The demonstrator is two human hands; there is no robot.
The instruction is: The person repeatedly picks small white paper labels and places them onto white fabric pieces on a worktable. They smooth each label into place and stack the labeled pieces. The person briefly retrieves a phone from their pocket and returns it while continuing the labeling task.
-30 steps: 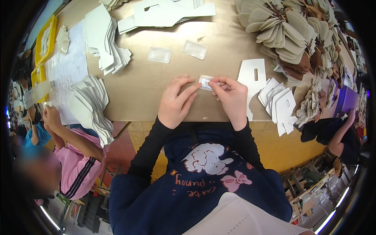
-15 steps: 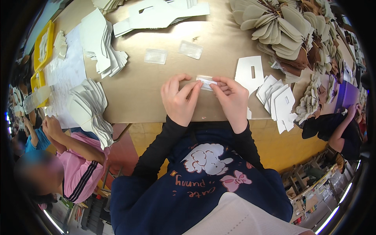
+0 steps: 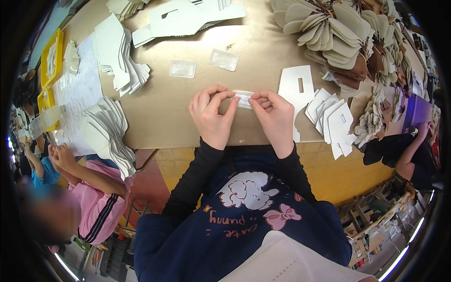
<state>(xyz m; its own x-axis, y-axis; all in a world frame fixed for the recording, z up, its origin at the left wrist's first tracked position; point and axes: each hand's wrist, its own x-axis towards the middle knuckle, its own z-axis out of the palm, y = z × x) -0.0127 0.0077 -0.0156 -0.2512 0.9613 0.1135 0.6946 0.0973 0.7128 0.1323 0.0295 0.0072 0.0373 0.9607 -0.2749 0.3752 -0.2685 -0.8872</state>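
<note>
Between both hands (image 3: 212,114) (image 3: 273,117) lies a white label (image 3: 243,100).

I remotely view a workshop: bundled beige rounded pieces (image 3: 324,33) crowd a tan tabletop (image 3: 159,110), stacked white cut-outs (image 3: 107,129) overhanging its near edge.

Black sleeves (image 3: 193,177), navy garment (image 3: 188,246), white cartoon animal (image 3: 244,189), pink bow (image 3: 282,216)

The tabletop (image 3: 159,113) is smooth and glossy, the white cut pieces (image 3: 112,51) matt, the held packet (image 3: 243,100) apparently shiny plastic.
</note>
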